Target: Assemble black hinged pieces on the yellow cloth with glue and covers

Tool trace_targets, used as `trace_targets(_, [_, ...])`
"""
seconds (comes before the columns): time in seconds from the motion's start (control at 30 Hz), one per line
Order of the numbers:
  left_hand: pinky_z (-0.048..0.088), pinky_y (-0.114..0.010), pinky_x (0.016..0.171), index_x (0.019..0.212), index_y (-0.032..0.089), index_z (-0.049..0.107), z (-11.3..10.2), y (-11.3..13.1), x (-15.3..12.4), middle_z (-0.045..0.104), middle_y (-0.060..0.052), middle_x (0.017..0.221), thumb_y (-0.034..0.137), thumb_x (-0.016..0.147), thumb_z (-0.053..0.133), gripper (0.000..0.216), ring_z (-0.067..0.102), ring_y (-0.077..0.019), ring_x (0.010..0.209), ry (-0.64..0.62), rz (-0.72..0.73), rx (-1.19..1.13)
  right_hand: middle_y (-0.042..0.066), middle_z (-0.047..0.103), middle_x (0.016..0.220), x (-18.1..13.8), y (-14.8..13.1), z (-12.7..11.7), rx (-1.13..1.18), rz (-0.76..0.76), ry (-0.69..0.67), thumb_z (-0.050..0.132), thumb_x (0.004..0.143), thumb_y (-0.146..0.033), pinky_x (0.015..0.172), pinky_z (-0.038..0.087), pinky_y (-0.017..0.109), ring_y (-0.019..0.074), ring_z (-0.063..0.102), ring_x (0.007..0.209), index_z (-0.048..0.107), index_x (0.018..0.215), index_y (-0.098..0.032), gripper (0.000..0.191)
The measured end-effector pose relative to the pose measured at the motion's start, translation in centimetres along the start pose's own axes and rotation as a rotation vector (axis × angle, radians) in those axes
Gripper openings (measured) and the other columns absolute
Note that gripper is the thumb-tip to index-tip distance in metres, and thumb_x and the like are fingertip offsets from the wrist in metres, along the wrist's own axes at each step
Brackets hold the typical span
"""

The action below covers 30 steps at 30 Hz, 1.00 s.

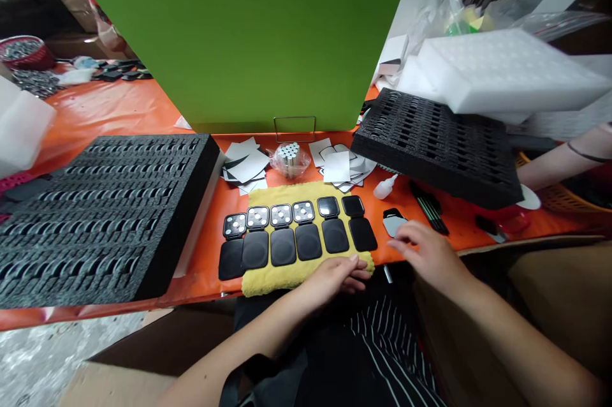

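My left hand (342, 272) rests at the front edge of a yellow cloth (272, 276), its fingers loosely bent and apart, holding nothing visible. My right hand (428, 255) is to the right, thumb and forefinger apart beside a small grey-faced plate with a black tab (394, 223); whether they touch is unclear. On the cloth lies a row of several opened black two-part square cases (282, 246). The upper halves of the left ones show pale round discs (280, 215). The two at the right have plain dark upper halves (353, 206).
Black slotted foam trays stand left (109, 203) and right (430, 139). Behind the cloth are a bag of metal cylinders (289, 161), white paper pieces (247, 164) and a small white bottle (384, 187). A green panel (248, 37) rises behind. Another person's arm (568, 155) reaches in at right.
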<state>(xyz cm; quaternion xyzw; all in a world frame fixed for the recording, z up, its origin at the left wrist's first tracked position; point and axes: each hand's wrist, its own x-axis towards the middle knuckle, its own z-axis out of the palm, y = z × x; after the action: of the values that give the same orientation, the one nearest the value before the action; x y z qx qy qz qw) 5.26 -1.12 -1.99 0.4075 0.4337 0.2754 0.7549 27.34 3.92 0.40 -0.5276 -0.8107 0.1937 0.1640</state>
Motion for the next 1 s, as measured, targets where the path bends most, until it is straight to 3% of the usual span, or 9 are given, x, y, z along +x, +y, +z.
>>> trace_targets(0.07, [0.047,-0.025,0.07,0.099,0.016,0.058,-0.3,0.0,-0.2,0.064,-0.009,0.096,0.047,0.082,0.043,0.039,0.062,-0.0146,0.08,-0.034,-0.077,-0.327,0.005,0.06,0.087,-0.2,-2.6,1.2,0.043,-0.228,-0.021,0.046,0.082,-0.032,0.075,0.044,0.035,0.0193,0.054,0.083,0.058,0.081,-0.027,0.014])
trace_targets(0.13, [0.046,-0.02,0.064,0.088,0.014,0.059,-1.2,0.0,-0.5,0.064,-0.006,0.083,0.042,0.076,0.056,0.03,0.062,-0.0117,0.072,0.083,-0.049,-0.443,0.005,0.059,0.096,-0.1,-4.5,2.6,0.105,-0.354,-0.038,0.051,0.079,-0.032,0.081,0.043,0.036,0.0204,0.053,0.091,0.059,0.086,-0.028,0.012])
trace_targets(0.23, [0.043,-0.017,0.056,0.074,0.012,0.056,-2.8,0.0,-1.3,0.06,-0.002,0.067,0.039,0.068,0.065,0.029,0.059,-0.0096,0.061,0.292,0.007,-0.352,0.006,0.056,0.106,1.1,-6.0,4.6,0.271,-0.167,0.016,0.054,0.076,-0.039,0.08,0.045,0.035,0.0205,0.053,0.094,0.055,0.099,-0.025,0.026])
trace_targets(0.33, [0.042,-0.018,0.056,0.071,0.013,0.054,-4.2,-0.2,-2.1,0.056,0.001,0.064,0.041,0.065,0.066,0.031,0.058,-0.0109,0.061,0.451,0.068,-0.239,0.004,0.06,0.09,2.7,-7.0,6.1,0.443,0.089,-0.103,0.046,0.08,-0.043,0.067,0.047,0.029,0.017,0.057,0.078,0.055,0.095,-0.024,0.026])
trace_targets(0.4, [0.042,-0.02,0.056,0.068,0.013,0.053,-4.8,-0.5,-2.4,0.053,0.003,0.06,0.042,0.066,0.065,0.031,0.058,-0.0115,0.059,0.525,0.104,-0.187,0.002,0.061,0.081,3.6,-7.8,6.9,0.494,0.148,-0.19,0.046,0.079,-0.045,0.063,0.045,0.027,0.0156,0.056,0.071,0.056,0.088,-0.023,0.026])
trace_targets(0.5, [0.039,-0.02,0.054,0.066,0.014,0.053,-5.4,-0.9,-2.8,0.051,0.003,0.055,0.042,0.068,0.062,0.03,0.053,-0.0104,0.055,0.608,0.167,-0.029,0.0,0.059,0.073,4.7,-8.6,7.5,0.483,0.173,-0.201,0.049,0.077,-0.045,0.061,0.042,0.025,0.0145,0.053,0.066,0.056,0.079,-0.021,0.025])
trace_targets(0.67, [0.036,-0.02,0.054,0.065,0.014,0.055,-6.3,-0.9,-3.3,0.053,0.002,0.059,0.041,0.073,0.058,0.029,0.047,-0.0093,0.056,0.655,0.267,0.126,-0.001,0.056,0.064,5.9,-8.9,7.5,0.562,0.158,-0.256,0.049,0.077,-0.045,0.059,0.039,0.025,0.0133,0.051,0.062,0.052,0.069,-0.019,0.027])
trace_targets(0.87, [0.042,-0.023,0.057,0.069,0.016,0.047,-7.4,-0.9,-3.3,0.049,0.003,0.062,0.044,0.074,0.055,0.029,0.053,-0.0116,0.06,0.683,0.242,-0.093,-0.001,0.053,0.061,7.3,-8.2,7.1,0.623,0.232,-0.246,0.047,0.076,-0.048,0.053,0.039,0.024,0.0113,0.048,0.056,0.049,0.068,-0.019,0.03])
trace_targets(1.0, [0.041,-0.023,0.059,0.071,0.017,0.05,-7.8,-0.4,-3.7,0.051,0.002,0.064,0.04,0.081,0.046,0.025,0.051,-0.0121,0.062,0.735,0.306,0.374,-0.003,0.05,0.061,9.2,-7.4,7.3,0.714,0.328,-0.236,0.048,0.076,-0.047,0.049,0.039,0.022,0.0103,0.047,0.053,0.047,0.076,-0.02,0.027])
